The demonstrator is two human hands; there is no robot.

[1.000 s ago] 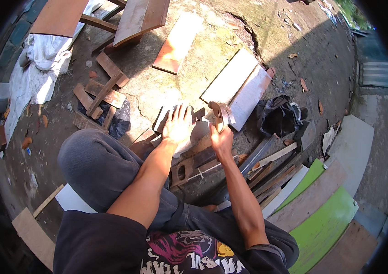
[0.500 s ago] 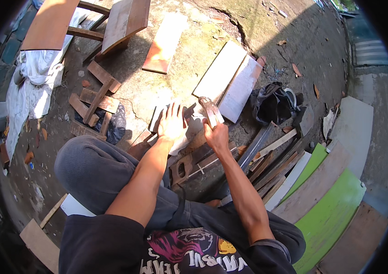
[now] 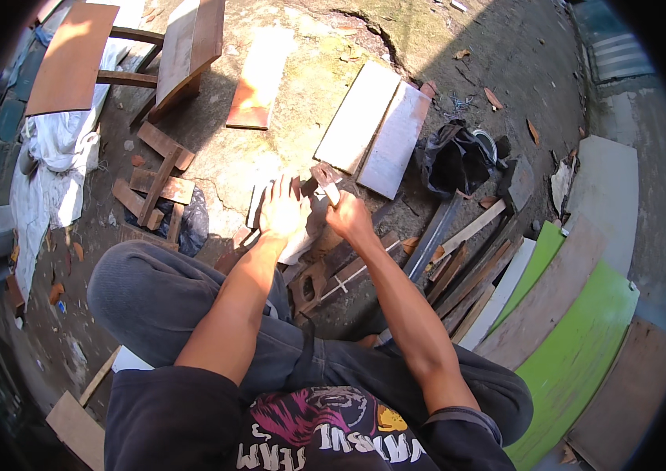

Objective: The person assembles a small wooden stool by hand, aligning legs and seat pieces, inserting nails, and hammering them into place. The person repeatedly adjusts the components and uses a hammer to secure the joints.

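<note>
My left hand lies with its fingers spread, pressing on a small work piece whose dark edge shows beside the fingers. The hand covers most of that piece, so its kind cannot be made out. Close by on the right, my right hand is wrapped round the pale handle of a hammer. Its rusty brown head hangs just right of my left fingertips. Nearer my legs lies a handsaw with a wooden handle, its blade partly hidden.
Two pale boards lie ahead, with another board further left. Wood scraps sit at the left below a wooden stool-like frame. At right are a black bag, wood strips and green panels.
The hammer and my right hand have moved left, closer to my left hand. My left hand stays on the work piece. The whole view has shifted slightly.
</note>
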